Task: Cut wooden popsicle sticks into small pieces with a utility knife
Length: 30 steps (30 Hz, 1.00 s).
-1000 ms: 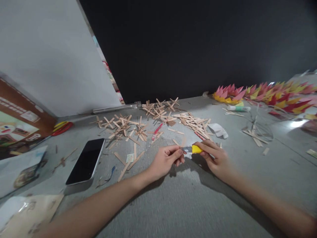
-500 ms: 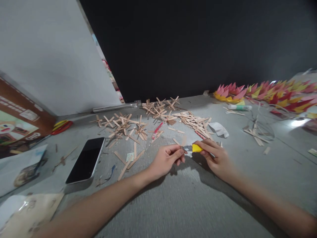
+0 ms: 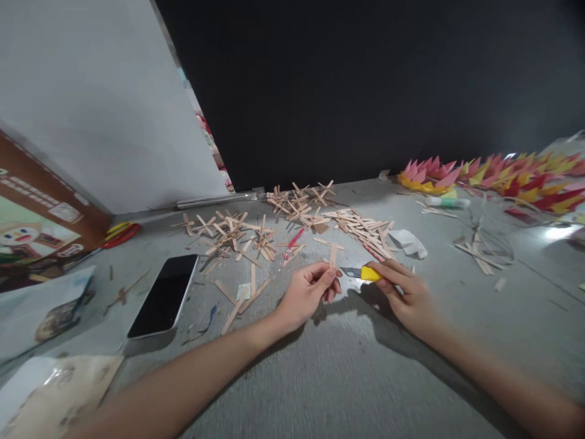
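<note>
Between its thumb and fingers, my left hand point(image 3: 308, 291) pinches a wooden craft stick point(image 3: 333, 255) that points up and away from me. My right hand point(image 3: 404, 292) grips a yellow utility knife point(image 3: 370, 274); its grey blade points left, with the tip close to the stick. Whether the blade touches the stick I cannot tell. Beyond the hands lies a pile of loose craft sticks point(image 3: 361, 225). Left of that are sticks joined into crossed star shapes point(image 3: 228, 231). A red pen-like item point(image 3: 296, 237) lies among them.
A phone point(image 3: 163, 296) lies at left, near a brown printed box point(image 3: 41, 213). White crumpled paper point(image 3: 409, 243) sits right of the sticks. Farther right are a glue stick point(image 3: 446, 202), pink and yellow folded-paper pieces point(image 3: 429, 175) and a tangled wire point(image 3: 493, 244). A black panel point(image 3: 365, 85) stands behind.
The knife has drawn slightly right, away from my left fingers. The craft stick in my left hand now stands more upright into view. The whole view has shifted a little.
</note>
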Available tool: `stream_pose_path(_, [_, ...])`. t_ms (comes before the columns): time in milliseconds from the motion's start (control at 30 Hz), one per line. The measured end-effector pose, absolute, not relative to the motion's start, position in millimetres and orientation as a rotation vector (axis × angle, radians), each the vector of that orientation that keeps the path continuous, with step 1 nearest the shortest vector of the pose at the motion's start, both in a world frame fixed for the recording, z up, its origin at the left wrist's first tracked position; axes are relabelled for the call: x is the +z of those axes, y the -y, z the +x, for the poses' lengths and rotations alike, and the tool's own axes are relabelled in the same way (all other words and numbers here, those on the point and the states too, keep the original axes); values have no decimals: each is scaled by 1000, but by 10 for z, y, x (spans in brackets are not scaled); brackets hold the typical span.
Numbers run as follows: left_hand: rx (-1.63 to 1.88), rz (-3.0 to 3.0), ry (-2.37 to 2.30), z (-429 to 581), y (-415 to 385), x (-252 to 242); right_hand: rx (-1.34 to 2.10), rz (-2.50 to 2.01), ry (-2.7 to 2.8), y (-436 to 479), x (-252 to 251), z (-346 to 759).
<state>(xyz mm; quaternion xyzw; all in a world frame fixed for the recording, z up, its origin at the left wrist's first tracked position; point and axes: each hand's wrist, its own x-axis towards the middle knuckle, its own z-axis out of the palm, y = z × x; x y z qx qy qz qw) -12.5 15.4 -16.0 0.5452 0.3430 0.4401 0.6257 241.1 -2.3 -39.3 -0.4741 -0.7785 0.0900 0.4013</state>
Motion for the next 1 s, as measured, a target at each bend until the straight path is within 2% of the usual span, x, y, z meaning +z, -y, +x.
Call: stream_pose_path(1000, [1113,1192,-940,-103,-129,-149,203,-1211,2065,243,-264,2303])
